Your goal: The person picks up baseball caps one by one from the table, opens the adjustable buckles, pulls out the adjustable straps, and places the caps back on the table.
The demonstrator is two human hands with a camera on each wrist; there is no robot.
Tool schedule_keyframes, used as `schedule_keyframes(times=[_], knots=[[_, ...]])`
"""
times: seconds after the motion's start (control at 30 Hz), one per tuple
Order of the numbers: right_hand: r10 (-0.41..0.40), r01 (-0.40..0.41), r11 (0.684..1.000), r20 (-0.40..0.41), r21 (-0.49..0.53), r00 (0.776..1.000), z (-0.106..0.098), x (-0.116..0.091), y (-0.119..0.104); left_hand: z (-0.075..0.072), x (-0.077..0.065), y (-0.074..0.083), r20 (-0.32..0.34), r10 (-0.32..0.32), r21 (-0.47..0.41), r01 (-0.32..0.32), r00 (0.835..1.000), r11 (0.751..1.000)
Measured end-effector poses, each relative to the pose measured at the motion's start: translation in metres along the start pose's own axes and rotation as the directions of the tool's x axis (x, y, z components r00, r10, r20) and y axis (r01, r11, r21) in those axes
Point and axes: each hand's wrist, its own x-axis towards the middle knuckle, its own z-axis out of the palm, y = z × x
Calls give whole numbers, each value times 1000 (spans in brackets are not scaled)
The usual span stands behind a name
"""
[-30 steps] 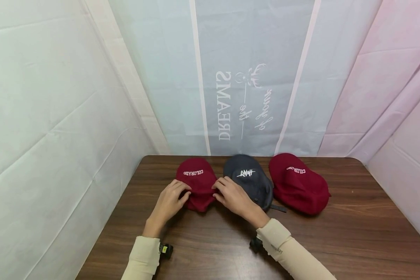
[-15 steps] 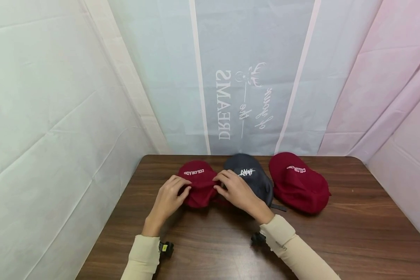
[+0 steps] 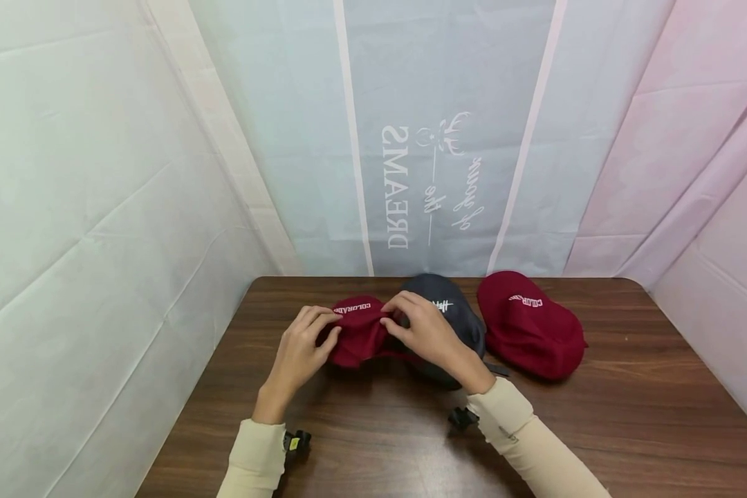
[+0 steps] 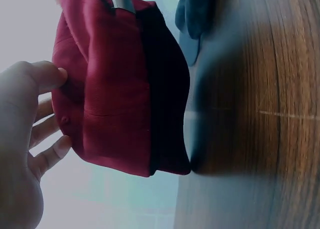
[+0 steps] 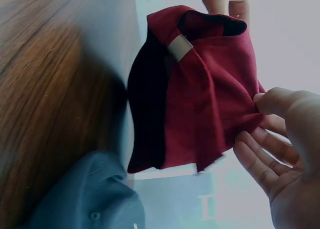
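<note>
Both hands hold a red baseball cap (image 3: 357,335) with white COLORADO lettering, at the left of the table. My left hand (image 3: 303,340) pinches the crown's left side, and my right hand (image 3: 425,330) pinches its right side. The left wrist view shows the crown fabric (image 4: 115,99) between thumb and fingers, its dark underside facing the tabletop. In the right wrist view, the back strap with its metal buckle (image 5: 180,47) faces the camera, and the strap's end hangs loose. The cap looks tipped up, with its brim edge down near the wood.
A dark grey cap (image 3: 448,339) with white lettering lies right beside, partly behind my right hand. Another red cap (image 3: 535,328) lies farther right. The brown wooden table (image 3: 386,443) ends at a printed curtain (image 3: 438,228), with a pale sheet (image 3: 118,242) along the left.
The red cap has tilted up, and its lettering has shifted down and to the right. Both hands have risen slightly with it, and the right covers more of the grey cap.
</note>
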Motion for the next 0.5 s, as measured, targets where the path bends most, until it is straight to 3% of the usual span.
schedule_keyframes(times=[0.13,0.3,0.4,0.5], knots=[[45,-45,998,-21,37,999,-5,2,-6,0,1,5,-63,31,-25,-33,998,999],[87,-84,995,-47,53,995,-10,4,-8,3,-2,14,-147,164,-67,-175,975,982],[98,-94,994,-73,56,992,-12,4,-7,7,-6,20,-116,244,-65,-253,963,965],[103,-98,994,-103,55,989,-12,5,-5,9,-9,24,-41,263,-50,-265,964,963]])
